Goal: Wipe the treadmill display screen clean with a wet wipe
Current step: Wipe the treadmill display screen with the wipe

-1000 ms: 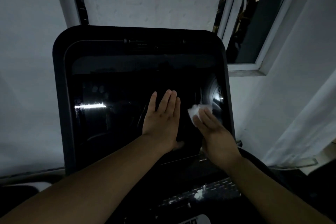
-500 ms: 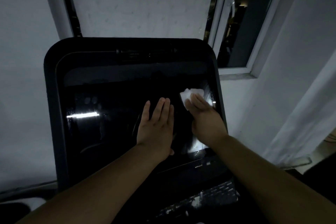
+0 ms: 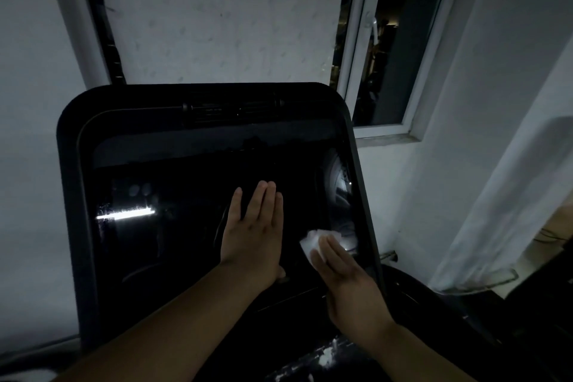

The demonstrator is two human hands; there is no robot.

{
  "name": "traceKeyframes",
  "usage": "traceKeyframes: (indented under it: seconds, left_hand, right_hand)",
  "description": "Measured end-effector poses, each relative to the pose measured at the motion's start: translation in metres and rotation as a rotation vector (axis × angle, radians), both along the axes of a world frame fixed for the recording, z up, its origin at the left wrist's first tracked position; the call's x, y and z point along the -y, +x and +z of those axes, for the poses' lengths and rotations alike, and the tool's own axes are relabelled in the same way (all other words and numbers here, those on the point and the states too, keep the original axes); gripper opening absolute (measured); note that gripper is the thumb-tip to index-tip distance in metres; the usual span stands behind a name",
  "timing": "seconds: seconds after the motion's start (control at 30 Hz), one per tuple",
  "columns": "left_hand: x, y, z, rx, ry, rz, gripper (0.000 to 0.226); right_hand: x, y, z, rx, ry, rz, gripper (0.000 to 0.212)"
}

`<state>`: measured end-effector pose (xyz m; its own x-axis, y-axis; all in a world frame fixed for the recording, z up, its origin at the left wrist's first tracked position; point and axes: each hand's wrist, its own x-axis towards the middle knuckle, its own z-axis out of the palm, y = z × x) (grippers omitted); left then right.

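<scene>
Now my right hand (image 3: pixel 350 276) presses the wet wipe (image 3: pixel 313 242) flat against the treadmill display screen (image 3: pixel 186 242), low down and close to the screen's right edge. The fingers (image 3: pixel 333 250) lie straight over the crumpled white wipe, so this grip is open, pushing rather than pinching, and part of the wipe shows beyond the fingertips toward the upper left. Only a narrow strip of glass separates the wipe from the dark frame (image 3: pixel 366 211) on that side.

My left hand (image 3: pixel 252 236) rests palm down on the middle of the screen, fingers straight and close together, holding nothing; its grip is open too. It sits just beside the right hand, with a small gap of dark glass between them.

To the left of my left hand the glass runs free all the way to the left edge, crossed by a bright reflected streak (image 3: pixel 125 214). Above both hands the upper part of the screen is also open up to the top rim. Behind the top right corner stands a window (image 3: pixel 390 49).
</scene>
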<state>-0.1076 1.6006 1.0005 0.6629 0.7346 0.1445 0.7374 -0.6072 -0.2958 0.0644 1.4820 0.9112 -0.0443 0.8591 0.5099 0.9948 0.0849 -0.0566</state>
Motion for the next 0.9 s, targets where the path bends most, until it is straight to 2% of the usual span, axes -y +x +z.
traceKeyframes:
  seconds: [0.17,0.37,0.47,0.53,0.9]
  left_hand:
    - [-0.002,0.001,-0.003,-0.002,0.002,0.004,0.14]
    - [-0.001,0.002,-0.002,0.001,-0.018,0.002,0.136]
    - [-0.001,0.002,-0.002,0.002,-0.02,0.01,0.137]
    - [-0.001,0.002,-0.001,0.009,-0.026,0.008,0.138]
    - [-0.001,0.0,0.004,0.012,-0.057,-0.006,0.137]
  right_hand:
    - [-0.006,0.003,0.008,0.011,0.02,0.001,0.061]
    - [-0.054,0.025,0.058,0.05,0.036,-0.043,0.067]
    - [-0.079,0.031,0.086,0.03,0.042,-0.091,0.061]
    - [-0.091,0.036,0.099,0.005,0.058,-0.105,0.07]
    - [-0.097,0.047,0.109,-0.014,0.06,-0.109,0.059]
